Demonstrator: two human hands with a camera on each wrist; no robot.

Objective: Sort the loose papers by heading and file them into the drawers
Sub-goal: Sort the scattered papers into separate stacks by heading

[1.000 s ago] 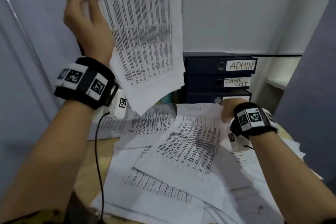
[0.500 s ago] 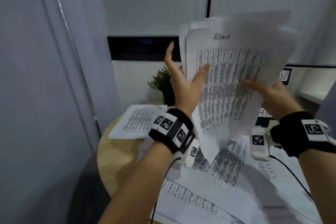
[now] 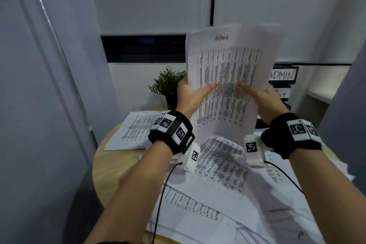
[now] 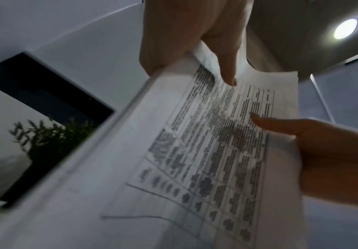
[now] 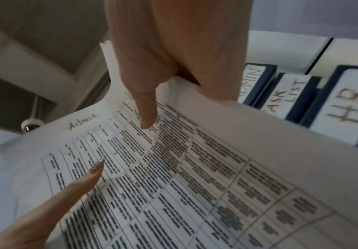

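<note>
Both hands hold up a small bundle of sheets (image 3: 227, 77) in front of the person, almost upright, above the round wooden table (image 3: 111, 164). The front sheet carries a dense printed table and the handwritten heading "Admin" near its top edge. The left hand (image 3: 190, 95) grips the left edge of the bundle – its thumb lies straight across the printed face, and its other fingers go behind the paper, where I cannot tell how they lie. The right hand (image 3: 265, 101) grips the right edge in the same way, the thumb on the front and the rest of the fingers behind; the two thumb tips point toward each other but stay apart. Under the bundle many loose papers (image 3: 221, 166) lie spread and overlapping on the table, and one more printed sheet (image 3: 134, 130) lies at the far left of it. Behind the bundle on the right stands the dark blue drawer unit (image 3: 283, 77) – the right wrist view shows its labels ADMIN, TASK LIST and HR. A small green plant (image 3: 168, 83) stands at the back of the table, left of the bundle.
</note>
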